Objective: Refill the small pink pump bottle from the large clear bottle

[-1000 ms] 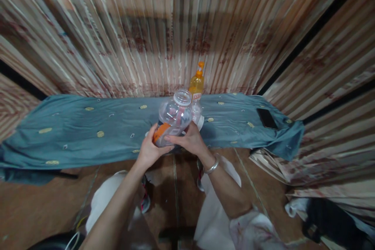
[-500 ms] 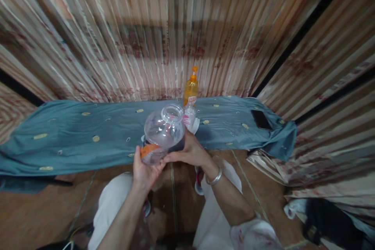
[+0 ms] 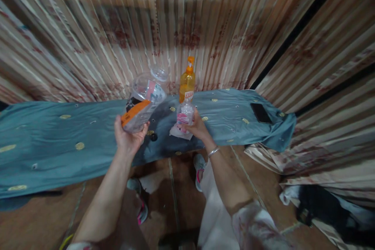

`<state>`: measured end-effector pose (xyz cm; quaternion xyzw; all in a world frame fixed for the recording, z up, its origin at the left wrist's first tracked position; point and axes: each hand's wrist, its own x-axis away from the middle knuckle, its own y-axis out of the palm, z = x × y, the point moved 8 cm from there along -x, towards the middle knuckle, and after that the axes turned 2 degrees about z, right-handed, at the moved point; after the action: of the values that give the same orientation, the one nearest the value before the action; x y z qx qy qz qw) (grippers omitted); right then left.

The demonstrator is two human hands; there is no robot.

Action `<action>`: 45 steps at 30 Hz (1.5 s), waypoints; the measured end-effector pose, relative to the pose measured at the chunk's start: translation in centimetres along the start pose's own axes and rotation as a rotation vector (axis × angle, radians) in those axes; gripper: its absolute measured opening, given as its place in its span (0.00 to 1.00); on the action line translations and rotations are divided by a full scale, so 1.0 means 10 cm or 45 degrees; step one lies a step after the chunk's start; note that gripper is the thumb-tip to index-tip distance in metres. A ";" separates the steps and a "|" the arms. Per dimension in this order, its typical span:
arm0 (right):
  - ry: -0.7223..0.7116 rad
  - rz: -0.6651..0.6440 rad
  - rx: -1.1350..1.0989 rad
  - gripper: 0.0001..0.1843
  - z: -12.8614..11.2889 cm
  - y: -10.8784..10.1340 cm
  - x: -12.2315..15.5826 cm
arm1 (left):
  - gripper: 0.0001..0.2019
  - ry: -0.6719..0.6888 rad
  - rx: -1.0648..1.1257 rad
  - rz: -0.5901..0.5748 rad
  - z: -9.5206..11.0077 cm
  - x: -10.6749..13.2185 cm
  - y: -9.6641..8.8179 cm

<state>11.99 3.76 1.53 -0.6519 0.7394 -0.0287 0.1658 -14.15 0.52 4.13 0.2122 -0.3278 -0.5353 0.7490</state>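
My left hand (image 3: pixel 128 139) is wrapped round the lower part of a large clear plastic bottle (image 3: pixel 143 86) with an orange, black and white label. It is held up over the cloth, its open mouth tilted away to the upper right. To the right, my right hand (image 3: pixel 200 128) closes its fingers on a small clear bottle (image 3: pixel 186 108) with a pink label, standing upright. White tissue (image 3: pixel 180 133) lies beneath and in front of this bottle. Just behind stands an orange pump bottle (image 3: pixel 187 80). A small black cap (image 3: pixel 153 137) lies on the cloth between my hands.
A blue-green cloth with yellow motifs (image 3: pixel 55 136) covers the long narrow table. On its right end rests a black phone (image 3: pixel 260 113). Pleated curtains (image 3: pixel 205 19) hang behind and at the right. A black bag (image 3: pixel 322 207) is on the floor at lower right.
My left hand has carried the large bottle to the left and turned it. My right hand has let go of the large bottle and taken hold of the small one.
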 end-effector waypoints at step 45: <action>-0.240 0.284 0.711 0.31 -0.28 0.11 0.13 | 0.12 0.400 -0.056 0.150 0.29 -0.22 -0.38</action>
<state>10.01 2.14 3.62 -0.4959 0.7512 -0.1519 0.4084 -19.23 1.37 3.00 0.2571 -0.2066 -0.4577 0.8257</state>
